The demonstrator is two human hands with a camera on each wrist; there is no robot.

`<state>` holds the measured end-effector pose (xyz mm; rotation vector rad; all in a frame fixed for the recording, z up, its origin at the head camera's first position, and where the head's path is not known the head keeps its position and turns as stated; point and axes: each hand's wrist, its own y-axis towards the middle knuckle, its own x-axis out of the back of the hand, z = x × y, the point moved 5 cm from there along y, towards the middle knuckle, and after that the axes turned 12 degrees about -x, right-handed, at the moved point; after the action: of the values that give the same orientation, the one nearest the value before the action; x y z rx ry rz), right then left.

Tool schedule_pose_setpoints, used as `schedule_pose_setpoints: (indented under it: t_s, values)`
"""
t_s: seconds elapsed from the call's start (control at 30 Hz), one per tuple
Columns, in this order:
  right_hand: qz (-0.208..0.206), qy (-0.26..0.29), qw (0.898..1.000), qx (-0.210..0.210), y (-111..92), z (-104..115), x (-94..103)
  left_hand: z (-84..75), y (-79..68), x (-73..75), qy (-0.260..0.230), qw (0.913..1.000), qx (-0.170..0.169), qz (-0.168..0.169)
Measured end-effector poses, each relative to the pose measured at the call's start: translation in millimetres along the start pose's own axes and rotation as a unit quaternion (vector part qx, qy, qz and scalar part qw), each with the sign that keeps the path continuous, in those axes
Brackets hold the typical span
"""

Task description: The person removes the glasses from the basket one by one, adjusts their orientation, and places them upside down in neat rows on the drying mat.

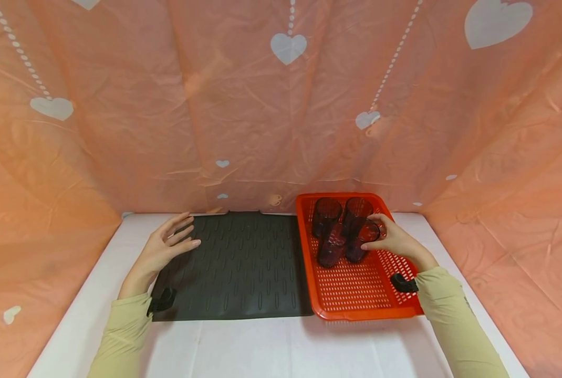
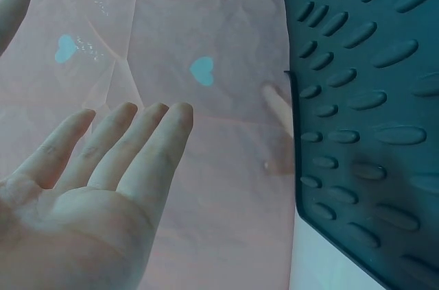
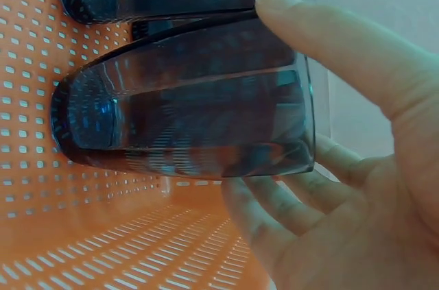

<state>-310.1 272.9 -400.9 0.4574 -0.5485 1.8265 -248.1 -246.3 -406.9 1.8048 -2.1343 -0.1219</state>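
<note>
Several dark, see-through drinking glasses stand close together in an orange-red plastic basket. My right hand holds the front right glass near its rim, thumb on one side and fingers round the other. The glass's base is down at the basket floor. Beside it are the front left glass and two rear glasses, the left one and the right one. My left hand hovers over the left part of a dark ribbed mat, fingers spread and holding nothing.
The mat lies flat on a white-covered table, its right edge against the basket. Pinkish-orange curtain with pale hearts walls the back and both sides. The basket's slatted wall rises beside the held glass.
</note>
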Motion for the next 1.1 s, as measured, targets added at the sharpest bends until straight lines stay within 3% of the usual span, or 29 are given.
schedule_pose_setpoints:
  t_s: [0.4,0.7,1.1]
  values:
    - [-0.014,0.008,1.000,0.001,-0.7,2.5,-5.9,1.2,-1.8,0.1,-0.005,1.0000,-0.003,-0.001]
    - [-0.052,-0.065,0.996,-0.024,0.7,1.4,-3.3,0.8,-3.2,1.3,0.000,1.0000,0.000,-0.002]
    - [-0.085,-0.107,0.990,-0.020,-6.4,2.8,-0.9,0.9,-6.8,2.0,0.003,0.9999,0.012,-0.006]
